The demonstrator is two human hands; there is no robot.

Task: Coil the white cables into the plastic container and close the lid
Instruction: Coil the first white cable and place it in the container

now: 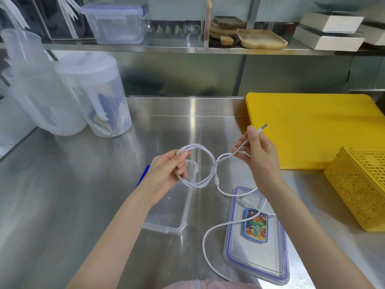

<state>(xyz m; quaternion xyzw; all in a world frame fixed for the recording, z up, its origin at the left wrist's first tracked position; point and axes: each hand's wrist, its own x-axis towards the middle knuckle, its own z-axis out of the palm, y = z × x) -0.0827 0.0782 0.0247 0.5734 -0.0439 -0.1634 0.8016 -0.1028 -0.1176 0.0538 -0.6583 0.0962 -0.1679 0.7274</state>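
Lid (256, 261), steel counter (62, 205), shelf (166, 47) behind

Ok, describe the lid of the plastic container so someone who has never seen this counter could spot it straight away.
Start at the steel counter and find the big yellow cutting board at its back right. Nearer than the board, below the right hand, a flat clear lid lies on the steel. Unlike the open container to its left, it has a blue seal line, a colourful sticker and white cable draped over it.

Yellow cutting board (312, 130); yellow basket (358, 190); two clear jugs (68, 97)
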